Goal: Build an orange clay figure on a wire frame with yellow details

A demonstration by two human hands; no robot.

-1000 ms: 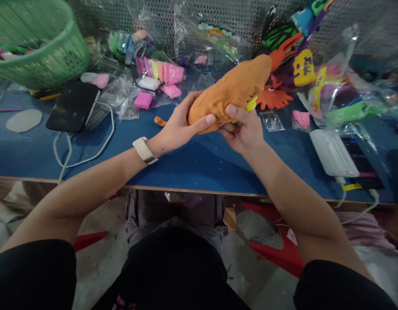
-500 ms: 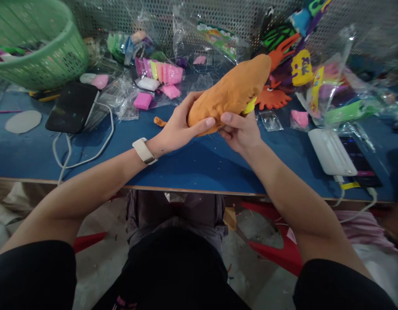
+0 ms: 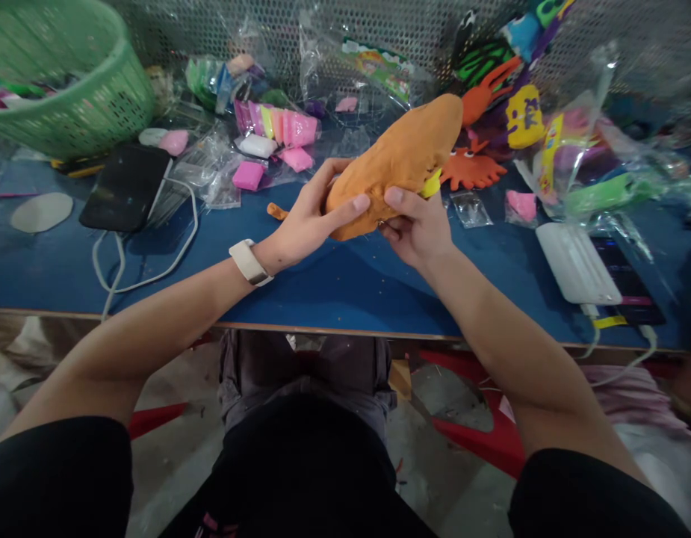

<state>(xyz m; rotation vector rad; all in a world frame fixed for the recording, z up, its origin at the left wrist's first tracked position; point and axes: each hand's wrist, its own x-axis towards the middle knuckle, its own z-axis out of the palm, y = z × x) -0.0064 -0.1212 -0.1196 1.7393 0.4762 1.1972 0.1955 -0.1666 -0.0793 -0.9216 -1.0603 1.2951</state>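
A large, long orange clay piece is held up over the blue table, tilted with its far end toward the upper right. My left hand grips its lower left end, the thumb lying on the near face. My right hand holds the lower right side, with its thumb pressed on the clay and the other fingers curled beneath, partly hidden. A bit of yellow shows beside the right hand. A small orange clay piece lies on the table just left of my left hand.
A green basket, a black phone with a white cable and pink clay packs stand to the left. Rightward are an orange clay crab figure, a white power bank and plastic bags. A perforated metal panel rises behind.
The orange clay piece has tilted slightly and its upper end has shifted a little left. My left thumb has moved slightly up on it. Both hands keep their hold.
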